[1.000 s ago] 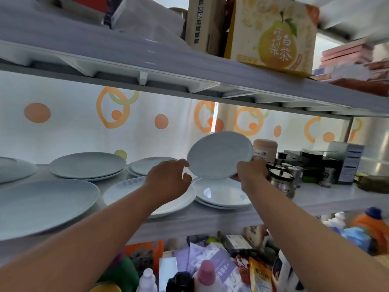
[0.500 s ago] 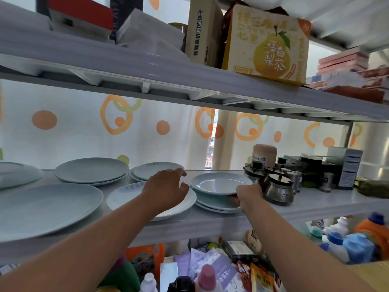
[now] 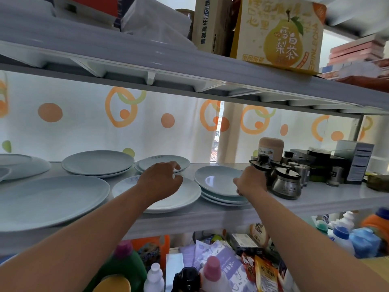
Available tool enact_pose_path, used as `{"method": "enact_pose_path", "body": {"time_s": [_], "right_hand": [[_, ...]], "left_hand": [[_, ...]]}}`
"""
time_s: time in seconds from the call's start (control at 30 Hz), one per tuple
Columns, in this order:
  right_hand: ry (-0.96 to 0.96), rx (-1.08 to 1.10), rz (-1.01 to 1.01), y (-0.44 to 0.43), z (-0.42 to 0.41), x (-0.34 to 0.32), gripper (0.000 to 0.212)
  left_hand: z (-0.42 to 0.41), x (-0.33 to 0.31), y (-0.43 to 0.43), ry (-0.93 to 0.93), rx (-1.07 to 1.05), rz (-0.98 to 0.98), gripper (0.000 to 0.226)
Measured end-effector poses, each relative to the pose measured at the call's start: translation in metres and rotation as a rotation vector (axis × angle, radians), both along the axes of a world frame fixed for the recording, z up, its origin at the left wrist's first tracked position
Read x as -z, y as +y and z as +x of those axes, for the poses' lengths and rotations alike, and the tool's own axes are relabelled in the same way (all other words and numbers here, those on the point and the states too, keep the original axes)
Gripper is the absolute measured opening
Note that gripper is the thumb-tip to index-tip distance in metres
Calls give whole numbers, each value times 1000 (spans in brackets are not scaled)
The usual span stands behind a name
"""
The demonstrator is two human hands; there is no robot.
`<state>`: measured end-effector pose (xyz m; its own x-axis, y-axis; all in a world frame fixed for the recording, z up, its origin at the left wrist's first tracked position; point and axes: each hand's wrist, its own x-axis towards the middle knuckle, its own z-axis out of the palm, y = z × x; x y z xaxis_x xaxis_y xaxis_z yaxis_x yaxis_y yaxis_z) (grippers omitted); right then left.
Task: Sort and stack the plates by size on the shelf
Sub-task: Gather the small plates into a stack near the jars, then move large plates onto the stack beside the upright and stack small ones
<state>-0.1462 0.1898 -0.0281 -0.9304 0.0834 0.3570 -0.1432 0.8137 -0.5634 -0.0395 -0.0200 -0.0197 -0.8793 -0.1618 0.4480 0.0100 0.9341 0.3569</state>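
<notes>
A stack of small pale-blue plates [image 3: 216, 180] rests on the middle shelf [image 3: 305, 205], right of centre. My right hand [image 3: 250, 183] curls around the right rim of the top small plate, which lies flat on the stack. My left hand [image 3: 160, 180] hovers with fingers spread over a medium white plate [image 3: 187, 196]. Behind it sits a low stack of small white plates [image 3: 183, 162]. A stack of medium plates [image 3: 96, 163] stands at the back left. In front of that stack lies a large plate [image 3: 48, 199], and another large plate [image 3: 23, 166] is at the far left.
Metal lidded jars [image 3: 286, 186], a tan canister [image 3: 270, 146] and dark boxes [image 3: 353, 161] crowd the shelf just right of my right hand. The upper shelf [image 3: 189, 66] with cartons hangs low overhead. Bottles and packets fill the shelf below.
One second ago my right hand held the small plate tilted up in the air. It has come down flat onto the right-hand stack, and my left hand has stayed over the medium plate.
</notes>
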Motion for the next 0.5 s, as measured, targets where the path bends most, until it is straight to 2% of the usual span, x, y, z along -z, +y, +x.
{"method": "enact_pose_path", "body": {"time_s": [0.27,0.5], "right_hand": [[70,-110,15,-13,9,-3,25],[82,-284,-37,-39,40,-10,19]], "left_hand": [[1,-1,-2,12,-4,3,38],[7,0,-12,-29,-17,66,35]]}}
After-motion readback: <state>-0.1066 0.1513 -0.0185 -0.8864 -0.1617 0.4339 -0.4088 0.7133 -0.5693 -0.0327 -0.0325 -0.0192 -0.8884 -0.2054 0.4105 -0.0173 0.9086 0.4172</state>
